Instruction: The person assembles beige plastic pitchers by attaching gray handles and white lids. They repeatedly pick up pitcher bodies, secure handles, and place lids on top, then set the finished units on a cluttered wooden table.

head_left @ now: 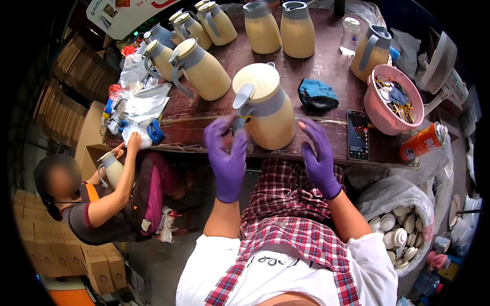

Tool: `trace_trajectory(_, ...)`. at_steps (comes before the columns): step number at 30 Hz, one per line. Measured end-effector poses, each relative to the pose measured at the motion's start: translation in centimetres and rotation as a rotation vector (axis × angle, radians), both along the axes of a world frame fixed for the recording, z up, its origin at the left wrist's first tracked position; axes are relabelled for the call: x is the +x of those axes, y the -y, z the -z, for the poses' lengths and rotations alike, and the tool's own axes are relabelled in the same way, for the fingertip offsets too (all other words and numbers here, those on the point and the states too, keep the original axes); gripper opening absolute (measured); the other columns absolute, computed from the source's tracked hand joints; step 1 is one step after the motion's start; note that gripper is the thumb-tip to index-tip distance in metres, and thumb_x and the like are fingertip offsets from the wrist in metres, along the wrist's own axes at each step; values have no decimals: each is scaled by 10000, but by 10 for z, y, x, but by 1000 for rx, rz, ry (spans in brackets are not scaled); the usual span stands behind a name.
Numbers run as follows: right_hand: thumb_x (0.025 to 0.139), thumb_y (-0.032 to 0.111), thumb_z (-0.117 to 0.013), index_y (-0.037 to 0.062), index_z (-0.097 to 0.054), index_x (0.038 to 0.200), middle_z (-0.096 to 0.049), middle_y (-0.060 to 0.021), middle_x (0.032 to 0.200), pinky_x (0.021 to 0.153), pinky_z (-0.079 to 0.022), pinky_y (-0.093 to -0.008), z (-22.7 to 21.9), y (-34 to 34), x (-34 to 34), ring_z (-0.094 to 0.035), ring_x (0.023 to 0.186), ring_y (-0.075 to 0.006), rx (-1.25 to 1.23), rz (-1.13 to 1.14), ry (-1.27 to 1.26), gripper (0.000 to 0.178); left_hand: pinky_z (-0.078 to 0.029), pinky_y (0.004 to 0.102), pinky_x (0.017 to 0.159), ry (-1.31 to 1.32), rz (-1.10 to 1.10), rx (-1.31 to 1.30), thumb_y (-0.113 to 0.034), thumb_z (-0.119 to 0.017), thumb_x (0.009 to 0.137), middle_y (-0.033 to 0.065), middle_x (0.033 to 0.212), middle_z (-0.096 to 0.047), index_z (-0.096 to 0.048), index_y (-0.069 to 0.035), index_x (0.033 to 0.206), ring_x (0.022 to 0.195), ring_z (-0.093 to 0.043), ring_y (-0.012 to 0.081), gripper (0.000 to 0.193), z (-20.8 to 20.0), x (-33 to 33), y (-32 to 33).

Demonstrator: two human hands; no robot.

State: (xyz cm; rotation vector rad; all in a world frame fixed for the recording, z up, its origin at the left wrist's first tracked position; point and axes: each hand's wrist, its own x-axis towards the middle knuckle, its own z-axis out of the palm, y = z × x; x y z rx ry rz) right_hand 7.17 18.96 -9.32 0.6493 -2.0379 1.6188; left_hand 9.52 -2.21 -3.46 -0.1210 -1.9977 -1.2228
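A cream vacuum jug with a grey collar, grey handle and cream lid stands upright near the table's front edge. A small yellow tie shows at its handle. My left hand, in a purple glove, is beside the handle, fingers apart and curved, slightly blurred; whether it touches the handle I cannot tell. My right hand, also gloved in purple with one fingertip bare, is just right of the jug's body, fingers apart and holding nothing.
Several similar jugs stand farther back on the dark red table. To the right are a teal cloth pouch, a phone, a pink basin and an orange can. At left, a seated co-worker handles another jug.
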Motion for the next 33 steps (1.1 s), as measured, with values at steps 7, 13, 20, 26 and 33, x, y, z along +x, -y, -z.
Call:
trace_trajectory(7, 824, -20, -583, 67, -541, 1397, -523, -186, 1416, 1104, -396, -442, -15, 21, -14, -505, 1301, -371, 52, -33, -4, 581, -452, 310, 957, 185, 269, 87, -61, -568, 949, 141, 1318, -498, -478, 35, 1351, 1080, -537, 173, 423, -9, -28, 7)
trace_trajectory(13, 853, 2, -572, 37, -467, 1453, -498, -190, 1435, 1112, -395, -411, 7, 19, -13, -506, 1318, -324, -106, 13, 256, 611, -431, 354, 939, -193, -318, -300, -50, -496, 943, 105, 1082, -559, -515, 17, 1322, 903, -514, 184, 385, -20, -4, -5)
trace_trajectory(20, 885, 21, -532, 4, -447, 1455, -503, -177, 1448, 1114, -402, -365, 54, 45, -29, -531, 1305, -303, -284, -281, 414, 577, -348, 403, 1147, 269, 455, -69, -90, -604, 924, 186, 1451, -501, -524, 9, 1391, 1371, -454, 317, 483, 46, -28, -43)
trace_trajectory(26, 876, -41, -494, 3, -623, 1283, -638, -164, 1277, 1051, -449, -354, 60, 9, -12, -593, 1227, -299, -41, -225, 317, 429, -342, 387, 1157, 145, 146, -229, -73, -577, 928, 181, 1478, -477, -510, 5, 1397, 1389, -441, 313, 480, 91, -128, 21)
trace_trajectory(33, 869, -52, -502, 25, -666, 1221, -689, -142, 1181, 992, -486, -354, 62, -29, -24, -652, 1120, -274, -133, -147, 337, 396, -423, 384, 1094, 118, 36, -18, -27, -551, 914, 173, 1473, -498, -492, -16, 1425, 1322, -512, 313, 514, 125, -208, 82)
